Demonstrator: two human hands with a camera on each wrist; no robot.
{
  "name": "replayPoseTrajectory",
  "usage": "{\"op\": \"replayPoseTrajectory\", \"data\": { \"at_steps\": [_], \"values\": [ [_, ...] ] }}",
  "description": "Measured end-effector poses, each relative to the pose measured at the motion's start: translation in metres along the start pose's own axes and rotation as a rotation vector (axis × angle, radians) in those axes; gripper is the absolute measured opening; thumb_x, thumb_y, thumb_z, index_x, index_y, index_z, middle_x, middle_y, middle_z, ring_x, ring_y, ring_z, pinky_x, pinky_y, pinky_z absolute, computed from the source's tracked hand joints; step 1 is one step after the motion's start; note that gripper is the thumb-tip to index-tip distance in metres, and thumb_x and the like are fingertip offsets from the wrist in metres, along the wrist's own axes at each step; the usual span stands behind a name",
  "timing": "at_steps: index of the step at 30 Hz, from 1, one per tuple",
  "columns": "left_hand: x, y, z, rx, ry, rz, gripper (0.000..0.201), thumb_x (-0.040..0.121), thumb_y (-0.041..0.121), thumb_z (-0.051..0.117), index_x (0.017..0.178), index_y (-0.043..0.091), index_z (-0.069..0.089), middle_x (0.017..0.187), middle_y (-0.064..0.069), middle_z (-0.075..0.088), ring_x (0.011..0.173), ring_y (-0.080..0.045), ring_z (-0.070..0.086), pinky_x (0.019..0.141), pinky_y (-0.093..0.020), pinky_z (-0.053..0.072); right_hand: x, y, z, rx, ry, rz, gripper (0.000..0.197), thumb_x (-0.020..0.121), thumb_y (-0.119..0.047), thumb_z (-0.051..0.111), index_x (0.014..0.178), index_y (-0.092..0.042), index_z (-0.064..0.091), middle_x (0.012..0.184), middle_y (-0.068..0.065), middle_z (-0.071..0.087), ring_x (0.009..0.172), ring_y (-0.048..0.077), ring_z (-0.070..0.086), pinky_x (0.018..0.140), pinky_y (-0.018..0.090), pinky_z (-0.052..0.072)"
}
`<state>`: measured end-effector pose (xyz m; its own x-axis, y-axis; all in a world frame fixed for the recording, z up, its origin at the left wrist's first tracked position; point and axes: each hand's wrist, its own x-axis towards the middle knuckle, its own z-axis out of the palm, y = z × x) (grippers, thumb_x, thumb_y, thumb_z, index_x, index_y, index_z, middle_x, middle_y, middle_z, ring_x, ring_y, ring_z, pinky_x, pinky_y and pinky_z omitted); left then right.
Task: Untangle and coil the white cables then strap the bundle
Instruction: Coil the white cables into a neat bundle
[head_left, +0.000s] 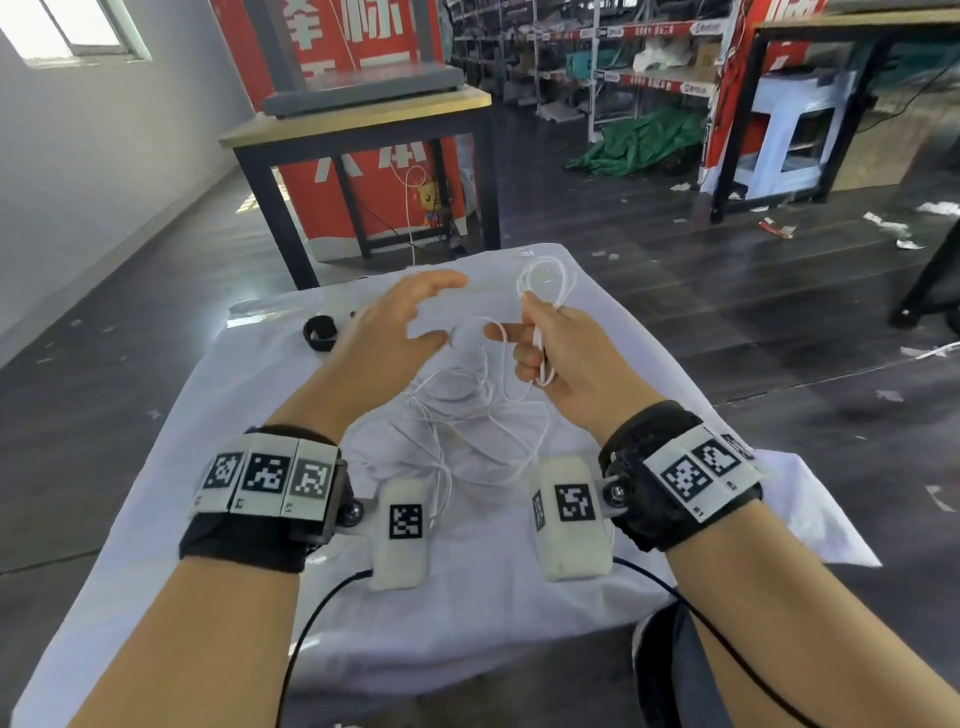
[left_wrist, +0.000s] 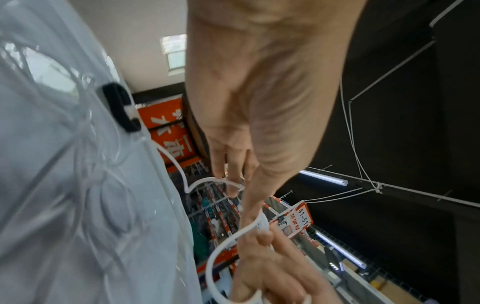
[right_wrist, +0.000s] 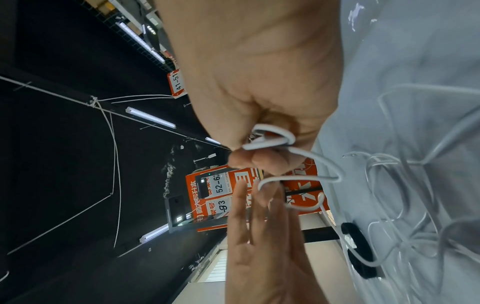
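A small table draped in a wrinkled white cloth carries everything. The cloth hangs over the edges, with a clear plastic sheet showing along the far left side. Loose loops of thin white cable sprawl over the middle of the cloth, crossing one another in a tangle. Near the far left corner, well apart from that tangle, lies a short black fabric strap curled into a ring. The table stands on a dark plank floor.

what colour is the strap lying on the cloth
Black; the strap lies curled on the white cloth, clearest in the head view.
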<state>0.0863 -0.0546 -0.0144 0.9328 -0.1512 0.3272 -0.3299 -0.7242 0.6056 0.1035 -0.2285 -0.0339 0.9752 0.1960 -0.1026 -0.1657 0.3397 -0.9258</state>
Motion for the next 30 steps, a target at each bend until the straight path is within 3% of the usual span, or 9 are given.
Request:
{"op": "replayPoseTrajectory", "data": {
  "at_steps": [3, 7, 10, 13, 15, 19, 22, 25, 30],
  "values": [
    [0.001, 0.006, 0.011, -0.162, -0.164, -0.029, 0.051, 0.091, 0.006, 0.062, 0.134, 0.031, 0.050, 0.126, 0.017, 0.057, 0.111, 0.006, 0.056, 0.096, -0.014, 0.042, -0.001, -0.001, 0.002, 0.085, -0.027, 0.018, 0.027, 0.102, -0.023, 0.042, 0.078, -0.012, 0.041, 0.078, 0.015, 0.062, 0.038, 0.007, 0.037, 0.040, 0.019, 0.037],
    [-0.001, 0.001, 0.007, -0.067, -0.049, -0.046, 0.027, 0.094, 0.016, 0.059, 0.114, 0.032, 0.065, 0.092, 0.012, 0.072, 0.071, 0.000, 0.065, 0.071, -0.008, 0.048, -0.002, -0.003, 0.004, 0.154, 0.043, -0.026, 0.030, 0.103, -0.025, 0.040, 0.079, -0.007, 0.046, 0.075, 0.014, 0.064, 0.052, 0.014, 0.060, 0.050, 0.023, 0.053],
    [-0.003, -0.003, -0.001, 0.030, -0.095, -0.094, 0.023, 0.094, 0.016, 0.058, 0.106, 0.031, 0.071, 0.083, 0.017, 0.072, 0.062, 0.002, 0.064, 0.063, -0.007, 0.047, 0.001, -0.006, -0.001, 0.446, 0.142, -0.095, 0.032, 0.104, -0.023, 0.036, 0.084, -0.002, 0.048, 0.085, 0.023, 0.066, 0.064, 0.024, 0.070, 0.071, 0.036, 0.060],
    [-0.006, 0.000, -0.008, 0.115, -0.351, -0.182, 0.024, 0.091, 0.015, 0.063, 0.104, 0.033, 0.073, 0.078, 0.014, 0.074, 0.063, 0.000, 0.064, 0.067, -0.008, 0.047, 0.006, -0.007, -0.009, 0.565, 0.239, -0.161, 0.026, 0.105, -0.023, 0.033, 0.109, 0.001, 0.043, 0.115, 0.028, 0.058, 0.081, 0.031, 0.070, 0.082, 0.041, 0.057],
    [-0.010, 0.007, -0.008, 0.098, -0.535, -0.228, 0.021, 0.089, 0.019, 0.066, 0.101, 0.034, 0.074, 0.076, 0.009, 0.074, 0.060, -0.003, 0.060, 0.065, -0.009, 0.045, 0.008, -0.005, -0.012, 0.541, 0.297, -0.187, 0.023, 0.105, -0.023, 0.032, 0.112, -0.002, 0.041, 0.124, 0.025, 0.054, 0.091, 0.032, 0.067, 0.087, 0.042, 0.055],
    [-0.015, 0.024, -0.006, -0.091, -0.709, -0.275, 0.018, 0.087, 0.020, 0.068, 0.099, 0.030, 0.077, 0.080, 0.009, 0.072, 0.064, -0.010, 0.047, 0.064, -0.017, 0.044, 0.012, -0.001, -0.015, 0.361, 0.347, -0.187, 0.027, 0.104, -0.022, 0.035, 0.122, -0.003, 0.042, 0.126, 0.014, 0.053, 0.092, 0.028, 0.068, 0.075, 0.039, 0.059],
    [-0.017, 0.028, -0.011, -0.193, -0.794, -0.260, 0.019, 0.086, 0.022, 0.068, 0.102, 0.024, 0.077, 0.077, 0.012, 0.068, 0.063, -0.011, 0.038, 0.060, -0.019, 0.038, 0.011, 0.001, -0.011, 0.167, 0.313, -0.140, 0.027, 0.102, -0.021, 0.041, 0.122, -0.003, 0.042, 0.114, 0.008, 0.054, 0.062, 0.016, 0.067, 0.054, 0.026, 0.057],
    [-0.019, 0.026, -0.017, -0.303, -0.761, -0.225, 0.024, 0.080, 0.030, 0.067, 0.101, 0.023, 0.077, 0.064, 0.000, 0.049, 0.057, -0.012, 0.032, 0.053, -0.019, 0.030, 0.011, 0.006, -0.008, -0.181, 0.243, -0.088, 0.029, 0.101, -0.023, 0.045, 0.119, 0.000, 0.048, 0.106, 0.004, 0.060, 0.046, 0.005, 0.050, 0.043, 0.016, 0.043],
    [-0.013, 0.019, -0.016, -0.421, -0.377, -0.194, 0.025, 0.080, 0.036, 0.065, 0.096, 0.021, 0.077, 0.062, 0.005, 0.049, 0.052, -0.008, 0.035, 0.050, -0.015, 0.031, 0.005, 0.010, -0.002, -0.468, -0.052, 0.003, 0.030, 0.099, -0.031, 0.049, 0.105, -0.002, 0.054, 0.072, -0.004, 0.069, 0.038, 0.004, 0.038, 0.039, 0.016, 0.034]
  ]
}}
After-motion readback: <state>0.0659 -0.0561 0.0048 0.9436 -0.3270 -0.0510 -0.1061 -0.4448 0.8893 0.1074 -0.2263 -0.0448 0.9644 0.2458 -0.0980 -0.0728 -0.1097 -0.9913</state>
